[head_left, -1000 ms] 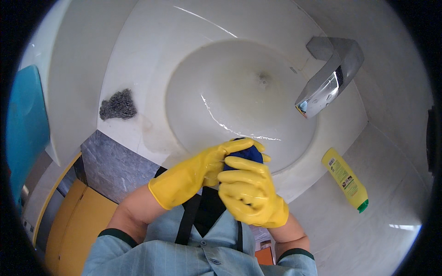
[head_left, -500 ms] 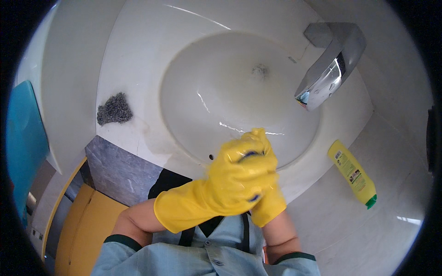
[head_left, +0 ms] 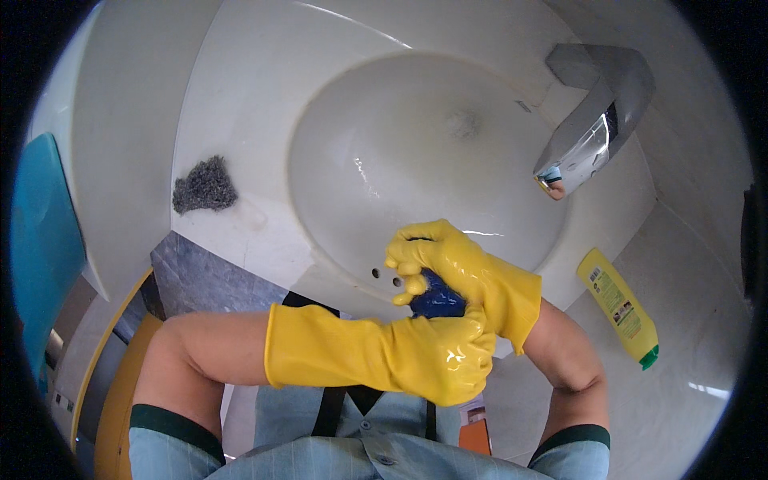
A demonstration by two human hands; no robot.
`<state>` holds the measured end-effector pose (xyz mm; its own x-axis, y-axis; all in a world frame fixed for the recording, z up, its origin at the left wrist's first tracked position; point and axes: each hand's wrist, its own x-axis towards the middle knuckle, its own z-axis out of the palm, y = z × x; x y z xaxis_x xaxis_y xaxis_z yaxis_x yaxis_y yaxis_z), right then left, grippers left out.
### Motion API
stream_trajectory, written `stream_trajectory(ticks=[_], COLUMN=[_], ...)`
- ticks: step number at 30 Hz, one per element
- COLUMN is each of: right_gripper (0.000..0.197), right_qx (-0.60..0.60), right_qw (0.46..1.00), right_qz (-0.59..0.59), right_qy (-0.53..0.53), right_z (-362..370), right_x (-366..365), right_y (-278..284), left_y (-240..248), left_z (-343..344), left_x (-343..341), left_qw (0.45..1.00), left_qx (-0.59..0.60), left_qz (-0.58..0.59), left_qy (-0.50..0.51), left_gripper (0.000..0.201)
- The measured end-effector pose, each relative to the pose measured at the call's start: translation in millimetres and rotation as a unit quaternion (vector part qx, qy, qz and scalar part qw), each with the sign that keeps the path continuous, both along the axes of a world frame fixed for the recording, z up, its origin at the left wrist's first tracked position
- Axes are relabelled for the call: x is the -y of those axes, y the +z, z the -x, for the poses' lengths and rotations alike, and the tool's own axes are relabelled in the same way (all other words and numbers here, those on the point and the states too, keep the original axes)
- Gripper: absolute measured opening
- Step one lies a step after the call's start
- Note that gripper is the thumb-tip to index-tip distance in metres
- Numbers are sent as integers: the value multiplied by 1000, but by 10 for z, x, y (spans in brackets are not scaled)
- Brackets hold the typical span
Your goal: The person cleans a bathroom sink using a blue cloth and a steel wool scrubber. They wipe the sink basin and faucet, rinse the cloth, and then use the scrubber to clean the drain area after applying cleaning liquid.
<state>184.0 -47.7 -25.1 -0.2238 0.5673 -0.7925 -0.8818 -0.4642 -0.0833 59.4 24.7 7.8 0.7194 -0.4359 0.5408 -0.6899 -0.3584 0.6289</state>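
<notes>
Both hands wear wet yellow rubber gloves and meet over the near rim of the white washbasin (head_left: pixel 306 240). Bunched between them is a dark blue wet cloth (head_left: pixel 437 298), mostly covered by the gloves. My left hand (head_left: pixel 452 360) is nearer to my body, its fist closed on one end of the cloth. Just beyond it, my right hand (head_left: pixel 444 252) curls its fingers round the other end. A grey steel wool scourer (head_left: pixel 206 186) lies on the basin's left ledge, apart from both hands.
A chrome tap (head_left: pixel 592 132) juts over the basin's right side. To the right, a yellow bottle with a green cap (head_left: pixel 620 308) lies on the grey surface. A turquoise panel (head_left: pixel 48 240) stands at the far left, above a yellow cabinet part (head_left: pixel 128 400).
My hands were clasped tightly together with only slivers of blue showing. Now they are turned against each other, elbows spread wider, and more of the cloth shows. The view has shifted slightly.
</notes>
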Motion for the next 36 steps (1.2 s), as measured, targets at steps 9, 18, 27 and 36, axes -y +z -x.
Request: stream_trajectory(ticks=[9,18,27,36], right_gripper=[25,20,31,24], right_qx=[189,337,379,717], right_qw=[969,915,920,652], right_qz=[45,48,94,199], right_qy=[155,219,-37,144], right_z=[9,398,502,1031], right_x=[-118,0,213,1145], right_y=[-67,-512,-700,-822], left_y=[-465,-741,-696,-831], left_z=[84,170,214,69], left_x=[263,339,-264,-1217], left_qw=[991,809,982,962], left_qx=[89,-532,-118,-79], left_qz=[-77,63,-56,-223], left_qy=[-56,-241,-139,134], left_gripper=[19,13,21,24])
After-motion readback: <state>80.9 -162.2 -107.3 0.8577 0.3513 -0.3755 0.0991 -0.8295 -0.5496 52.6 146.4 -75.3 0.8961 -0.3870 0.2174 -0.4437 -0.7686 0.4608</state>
